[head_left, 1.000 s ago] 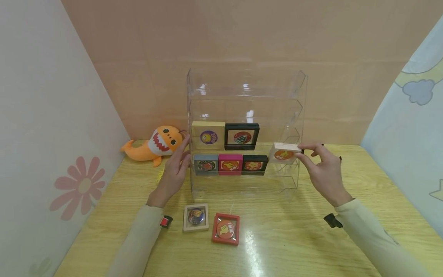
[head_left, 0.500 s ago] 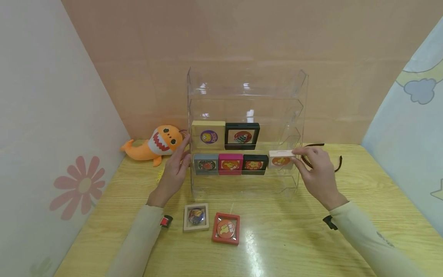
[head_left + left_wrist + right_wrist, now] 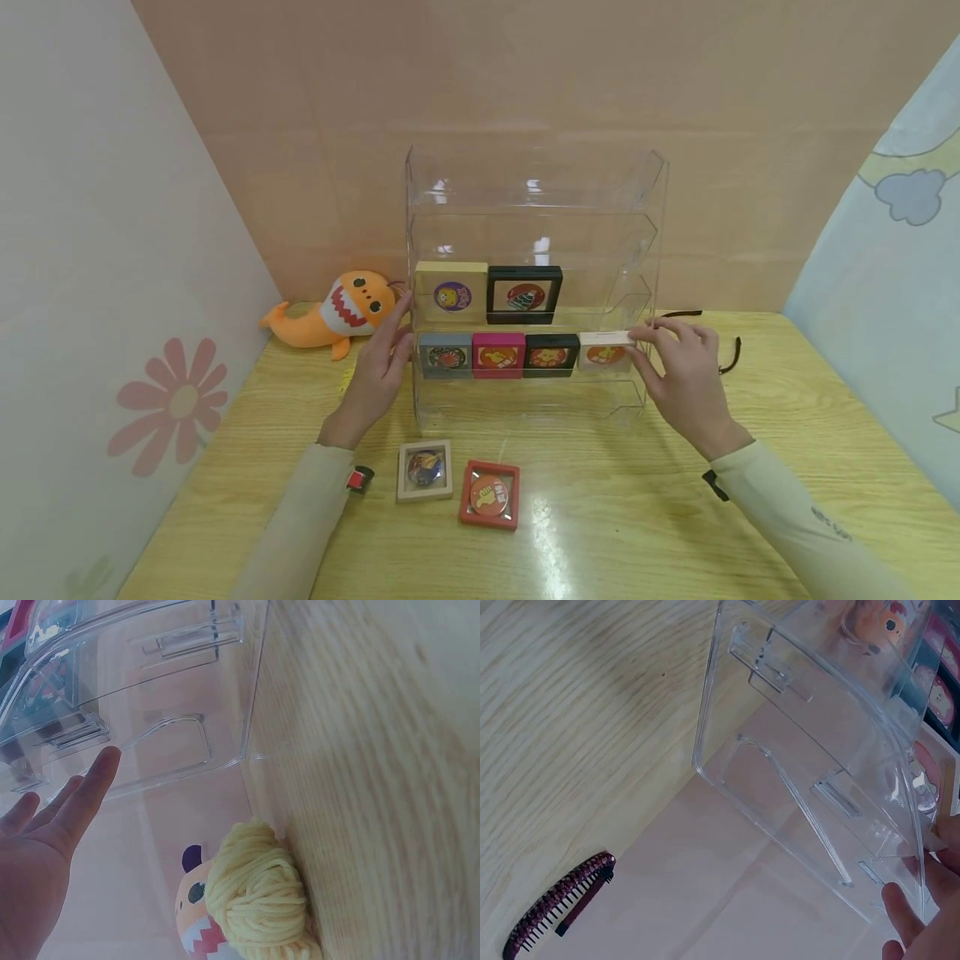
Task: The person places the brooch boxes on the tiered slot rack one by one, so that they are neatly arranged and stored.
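Observation:
A clear acrylic display rack (image 3: 532, 212) with several tiers stands upright. My left hand (image 3: 373, 379) rests its fairly straight fingers against the rack's left side. At the right end of a lower tier, my right hand (image 3: 688, 383) pinches a pale framed badge (image 3: 604, 353) between thumb and fingers. Left of it in that tier are a black framed badge (image 3: 552, 357), a pink one and a grey-blue one. The tier above holds a yellow framed badge (image 3: 452, 293) and a larger black framed badge (image 3: 523, 297). In the right wrist view, the rack's side partly covers the fingers.
A beige framed badge (image 3: 405, 492) and a red framed badge (image 3: 489, 525) lie on the table before the rack. Left are an orange shark plush (image 3: 307, 327) and yellow yarn (image 3: 259, 892). A toothed hair clip (image 3: 559, 904) lies behind my right hand.
My right hand has moved left and down with the pale framed badge, bringing it from tilted above the tier to beside the black one. My left hand has stayed put.

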{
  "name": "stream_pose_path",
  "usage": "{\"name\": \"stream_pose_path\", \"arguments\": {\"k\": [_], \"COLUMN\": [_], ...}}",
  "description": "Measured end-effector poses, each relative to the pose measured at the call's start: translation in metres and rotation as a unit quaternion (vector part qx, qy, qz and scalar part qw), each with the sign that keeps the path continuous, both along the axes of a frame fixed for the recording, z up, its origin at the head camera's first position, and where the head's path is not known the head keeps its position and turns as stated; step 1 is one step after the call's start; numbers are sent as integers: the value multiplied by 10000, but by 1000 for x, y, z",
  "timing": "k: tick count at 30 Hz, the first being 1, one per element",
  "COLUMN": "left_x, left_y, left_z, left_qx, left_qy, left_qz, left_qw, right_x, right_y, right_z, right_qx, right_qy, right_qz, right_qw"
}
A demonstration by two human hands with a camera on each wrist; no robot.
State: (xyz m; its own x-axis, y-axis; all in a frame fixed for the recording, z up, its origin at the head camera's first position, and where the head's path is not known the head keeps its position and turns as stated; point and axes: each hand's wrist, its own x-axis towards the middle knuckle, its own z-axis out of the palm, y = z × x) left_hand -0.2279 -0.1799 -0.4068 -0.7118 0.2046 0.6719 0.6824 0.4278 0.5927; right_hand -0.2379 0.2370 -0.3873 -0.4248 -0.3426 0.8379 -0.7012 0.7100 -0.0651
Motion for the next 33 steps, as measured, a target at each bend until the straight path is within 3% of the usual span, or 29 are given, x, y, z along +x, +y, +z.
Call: {"name": "stream_pose_path", "arguments": {"k": [12,23,27,33], "left_x": [0,-1,-1,-1], "left_y": [-1,0,0,0], "left_z": [-1,-1,-1,-1], "left_qx": [1,99,66,54], "left_qy": [-70,34,34,-10], "left_qz": [36,-27,-18,-33], "left_qw": [10000,9999,10000,10000], "right_x": [1,4,5,11], "right_y": [5,7,5,2], "right_z": [3,1,3,14], "right_qx": [761,1049,977,541], "right_qy": [-90,-72,17,496], "right_qz": [-160,-24,-25,-51], "right_qw": [9969,9945,9952,9973]}}
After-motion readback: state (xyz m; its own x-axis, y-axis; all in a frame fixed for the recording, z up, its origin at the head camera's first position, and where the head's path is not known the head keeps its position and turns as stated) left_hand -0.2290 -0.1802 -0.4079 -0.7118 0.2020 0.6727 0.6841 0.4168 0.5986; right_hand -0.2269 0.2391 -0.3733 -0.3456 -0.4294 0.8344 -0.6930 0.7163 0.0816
